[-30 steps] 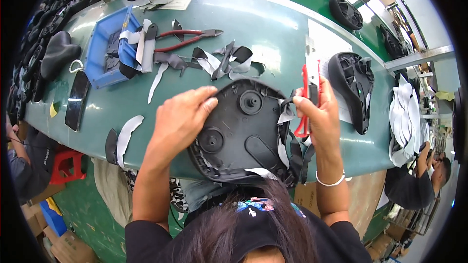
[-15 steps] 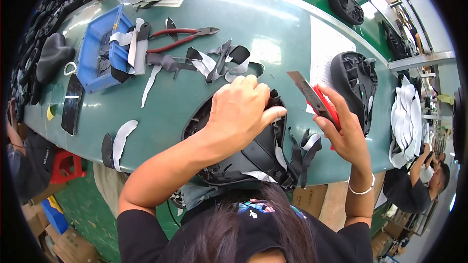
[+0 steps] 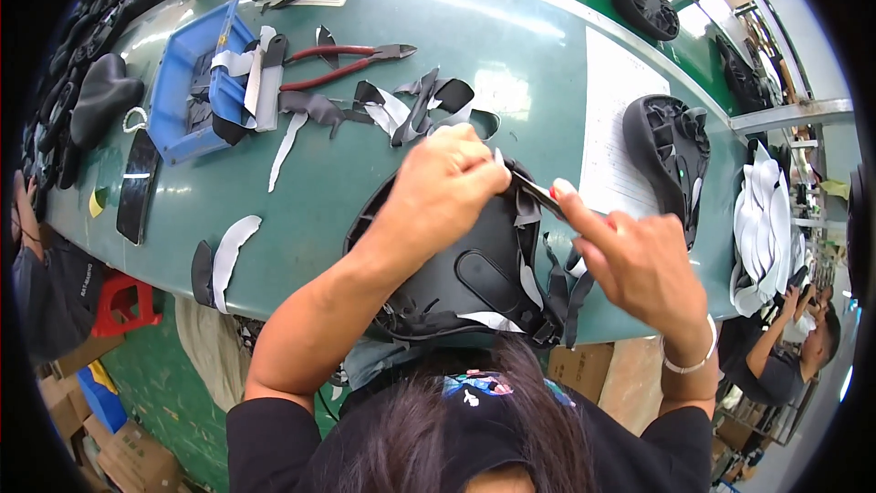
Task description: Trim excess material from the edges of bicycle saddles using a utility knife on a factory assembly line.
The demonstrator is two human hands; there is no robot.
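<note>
1. Head view: a black moulded-plastic seat shell (image 3: pixel 484 278) lies underside-up on the green tabletop (image 3: pixel 319 210).
2. Left hand (image 3: pixel 447 173): fingers bunched at its upper rim; whether pinching, I cannot tell.
3. Right hand (image 3: pixel 634 260): fingers clamped on a slim red-and-dark knife (image 3: pixel 538 195).

Green tabletop (image 3: pixel 310 219) lies free centre-left; a rounded black plastic shell (image 3: pixel 484 278) and dark, apparently fabric strips (image 3: pixel 557 290) block lower centre.

Left hand (image 3: pixel 449 172) clenched, knuckles up; right hand (image 3: pixel 639 260) near it, curled; elbows (image 3: pixel 278 361) bent.
</note>
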